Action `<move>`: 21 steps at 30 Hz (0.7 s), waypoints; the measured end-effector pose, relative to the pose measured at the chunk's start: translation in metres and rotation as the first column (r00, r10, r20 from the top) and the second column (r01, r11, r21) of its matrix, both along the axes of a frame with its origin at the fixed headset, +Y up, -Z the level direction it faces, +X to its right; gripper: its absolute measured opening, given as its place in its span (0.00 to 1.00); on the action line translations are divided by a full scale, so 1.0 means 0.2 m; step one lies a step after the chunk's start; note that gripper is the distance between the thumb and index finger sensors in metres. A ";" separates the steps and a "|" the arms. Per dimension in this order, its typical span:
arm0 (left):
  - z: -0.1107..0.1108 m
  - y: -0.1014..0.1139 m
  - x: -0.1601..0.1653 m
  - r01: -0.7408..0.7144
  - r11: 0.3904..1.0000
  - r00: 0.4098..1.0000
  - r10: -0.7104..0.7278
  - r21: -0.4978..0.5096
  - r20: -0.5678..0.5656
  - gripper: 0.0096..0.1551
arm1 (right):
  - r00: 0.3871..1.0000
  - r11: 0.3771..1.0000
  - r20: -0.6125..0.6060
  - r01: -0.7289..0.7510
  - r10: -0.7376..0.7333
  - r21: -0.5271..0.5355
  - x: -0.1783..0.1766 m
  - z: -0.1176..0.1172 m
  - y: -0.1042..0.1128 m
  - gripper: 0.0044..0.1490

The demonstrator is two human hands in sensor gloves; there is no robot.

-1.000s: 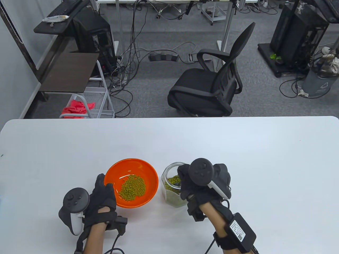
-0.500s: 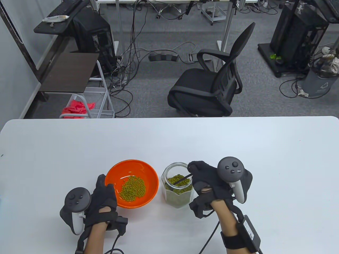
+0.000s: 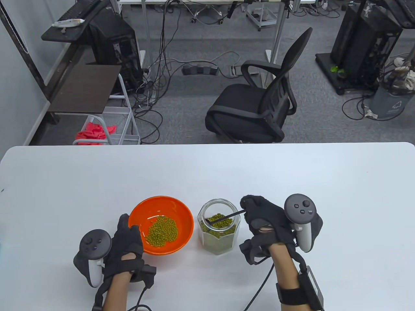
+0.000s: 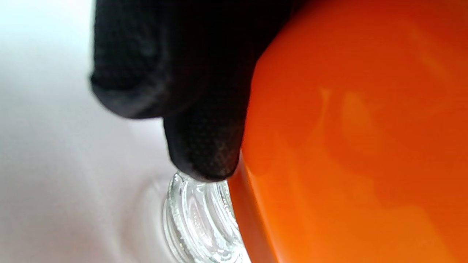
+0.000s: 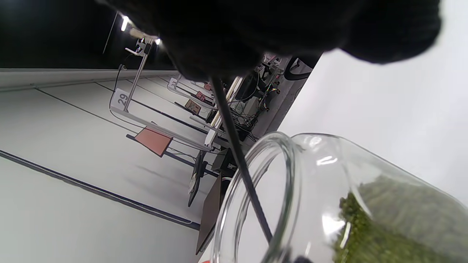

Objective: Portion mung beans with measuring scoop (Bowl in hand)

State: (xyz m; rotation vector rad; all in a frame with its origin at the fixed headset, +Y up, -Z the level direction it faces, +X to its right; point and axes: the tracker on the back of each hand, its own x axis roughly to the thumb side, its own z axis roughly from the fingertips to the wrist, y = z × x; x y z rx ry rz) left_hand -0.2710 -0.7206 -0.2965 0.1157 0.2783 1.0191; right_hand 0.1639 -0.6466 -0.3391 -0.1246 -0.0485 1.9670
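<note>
An orange bowl [image 3: 142, 210] with a heap of mung beans [image 3: 162, 231] is at the table's front middle. My left hand [image 3: 128, 241] grips its near-left rim; its fingers [image 4: 204, 146] press the bowl's outer wall [image 4: 347, 128]. A clear glass jar [image 3: 219, 243] of mung beans stands right of the bowl. My right hand [image 3: 264, 217] pinches the thin black handle of the measuring scoop [image 3: 227, 216], whose head is down in the jar's beans. The right wrist view shows the handle [image 5: 237, 153] entering the jar mouth [image 5: 289, 160].
The white table [image 3: 291, 181] stretches wide around the bowl and jar. Beyond its far edge stand a black office chair [image 3: 259, 97], a wire cart [image 3: 110, 126] and floor cables. The jar's threaded neck [image 4: 193, 219] shows beside the bowl in the left wrist view.
My right hand has drawn back to the right from over the jar, tilting the scoop handle so that it slants out of the jar mouth. The left hand and bowl have stayed put.
</note>
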 end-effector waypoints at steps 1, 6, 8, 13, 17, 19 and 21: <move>0.00 0.00 0.00 0.000 1.000 1.000 0.000 0.000 0.001 0.37 | 1.000 1.000 -0.001 0.014 -0.014 -0.004 0.01 0.00 0.00 0.24; 0.00 0.00 0.01 0.004 1.000 1.000 -0.004 0.001 0.005 0.37 | 0.998 0.998 0.013 0.056 -0.056 -0.009 0.05 0.00 -0.01 0.24; 0.00 0.00 0.01 0.004 1.000 1.000 -0.004 0.002 0.006 0.37 | 0.997 0.997 0.016 0.074 -0.074 -0.011 0.07 0.00 0.00 0.24; 0.00 0.00 0.01 0.008 1.000 1.000 -0.008 0.005 0.006 0.37 | 0.993 0.993 0.026 0.117 -0.117 -0.016 0.12 0.01 0.00 0.24; 0.00 0.00 0.01 0.008 1.000 1.000 -0.008 0.005 0.006 0.37 | 0.989 0.990 0.043 0.140 -0.140 -0.010 0.16 0.02 0.01 0.24; 0.00 0.00 0.01 0.008 1.000 1.000 -0.008 0.005 0.006 0.37 | 0.988 0.990 0.050 0.144 -0.144 -0.005 0.18 0.02 0.02 0.24; 0.00 0.00 0.01 0.008 1.000 1.000 -0.008 0.005 0.006 0.37 | 0.986 0.988 0.061 0.156 -0.156 0.002 0.21 0.03 0.02 0.24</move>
